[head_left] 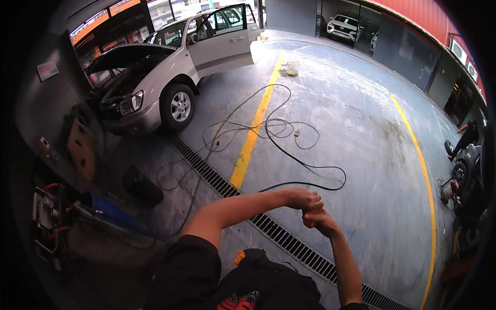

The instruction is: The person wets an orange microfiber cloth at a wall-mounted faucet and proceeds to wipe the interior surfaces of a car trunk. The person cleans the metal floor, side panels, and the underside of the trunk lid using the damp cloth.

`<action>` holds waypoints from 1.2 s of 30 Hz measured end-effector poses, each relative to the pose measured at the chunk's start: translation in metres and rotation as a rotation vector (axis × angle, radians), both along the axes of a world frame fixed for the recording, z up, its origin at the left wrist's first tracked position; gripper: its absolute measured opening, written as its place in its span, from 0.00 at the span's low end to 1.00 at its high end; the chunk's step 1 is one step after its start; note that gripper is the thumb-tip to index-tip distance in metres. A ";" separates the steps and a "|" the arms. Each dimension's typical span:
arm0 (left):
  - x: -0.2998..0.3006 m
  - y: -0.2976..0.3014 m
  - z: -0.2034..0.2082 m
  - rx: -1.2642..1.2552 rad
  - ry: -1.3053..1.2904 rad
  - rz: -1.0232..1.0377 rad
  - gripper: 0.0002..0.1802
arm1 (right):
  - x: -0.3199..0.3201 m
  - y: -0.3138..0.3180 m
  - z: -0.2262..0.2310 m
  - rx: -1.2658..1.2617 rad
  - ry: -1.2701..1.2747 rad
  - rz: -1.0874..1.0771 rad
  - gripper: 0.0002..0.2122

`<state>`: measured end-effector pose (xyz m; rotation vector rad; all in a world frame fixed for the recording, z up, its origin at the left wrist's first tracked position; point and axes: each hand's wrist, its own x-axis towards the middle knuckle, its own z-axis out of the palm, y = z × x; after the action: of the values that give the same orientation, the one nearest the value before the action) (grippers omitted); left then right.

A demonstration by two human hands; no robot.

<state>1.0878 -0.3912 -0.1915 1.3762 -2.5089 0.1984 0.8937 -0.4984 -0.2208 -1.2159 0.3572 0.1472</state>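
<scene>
Out in front of my chest, above the floor, my two hands meet. My left hand (302, 198) is closed, its knuckles turned up and its fingers bent against the other hand. Just below it and a little to the right, my right hand (321, 221) is closed too, touching the left. Anything between them is hidden or too small to name. Beyond my hands a long black cable (305, 164) lies in loose loops on the grey floor, apart from my fingers.
A silver car (155, 106) stands at far left, hood raised and a door ajar. Behind the cable is a whitish bucket (292, 68). A slotted drain grate (289, 237) crosses the floor below me. Dark bin (142, 186) at left; another person (467, 138) beside a car at right.
</scene>
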 end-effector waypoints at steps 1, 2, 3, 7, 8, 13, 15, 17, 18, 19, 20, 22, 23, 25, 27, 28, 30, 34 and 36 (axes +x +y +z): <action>0.000 0.000 -0.008 0.039 0.007 0.027 0.14 | 0.001 0.001 0.001 -0.053 0.012 0.023 0.18; 0.001 0.000 -0.013 0.078 0.009 0.052 0.14 | 0.005 0.002 0.005 -0.106 0.019 0.046 0.16; 0.001 0.000 -0.017 0.118 0.010 0.077 0.13 | 0.009 0.005 0.008 -0.159 0.025 0.069 0.15; -0.004 0.003 -0.027 0.321 0.117 0.231 0.11 | 0.023 0.018 0.003 -0.493 0.197 0.000 0.12; -0.004 -0.003 -0.025 0.347 0.111 0.276 0.11 | 0.034 0.015 -0.016 -0.685 0.227 0.009 0.12; 0.005 -0.006 -0.044 0.450 0.056 0.407 0.11 | 0.057 0.022 -0.065 -1.130 0.105 -0.075 0.16; 0.025 -0.001 -0.066 0.528 0.012 0.458 0.13 | 0.068 0.042 -0.058 -1.109 0.102 -0.222 0.23; 0.030 -0.015 -0.057 0.658 -0.123 0.475 0.12 | 0.075 0.035 -0.048 -1.172 0.103 -0.202 0.23; 0.018 -0.026 -0.029 0.617 -0.088 0.408 0.10 | 0.069 0.020 -0.046 -1.206 0.142 -0.214 0.22; 0.025 -0.019 -0.031 0.612 -0.060 0.458 0.08 | 0.073 0.028 -0.034 -1.230 0.076 -0.250 0.20; 0.024 -0.014 -0.018 0.607 0.021 0.480 0.08 | 0.074 0.030 -0.024 -1.244 0.092 -0.244 0.19; 0.031 -0.011 -0.015 0.589 0.105 0.552 0.08 | 0.083 0.025 -0.026 -1.290 0.044 -0.278 0.19; 0.030 -0.013 -0.006 0.597 0.155 0.553 0.08 | 0.085 0.017 -0.034 -1.325 0.003 -0.323 0.20; 0.037 -0.002 -0.012 0.583 0.225 0.616 0.08 | 0.093 0.020 -0.035 -1.353 -0.006 -0.262 0.20; 0.048 0.001 -0.020 0.574 0.216 0.682 0.09 | 0.100 0.025 -0.028 -1.404 -0.048 -0.206 0.20; 0.047 0.001 -0.019 0.557 0.224 0.689 0.09 | 0.100 0.024 -0.024 -1.440 -0.069 -0.182 0.20; 0.049 0.001 -0.014 0.657 0.202 0.750 0.12 | 0.101 0.023 -0.017 -1.461 -0.051 -0.116 0.22; 0.059 0.016 -0.008 0.778 0.200 0.808 0.18 | 0.118 0.038 0.009 -1.338 0.105 0.091 0.39; 0.058 0.018 -0.002 0.777 0.208 0.826 0.17 | 0.120 0.033 -0.007 -1.395 0.021 0.058 0.47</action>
<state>1.1456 -0.3735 -0.1937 2.4962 -1.7382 -0.8006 1.0139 -0.4653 -0.2282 -2.6024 0.4481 -0.0745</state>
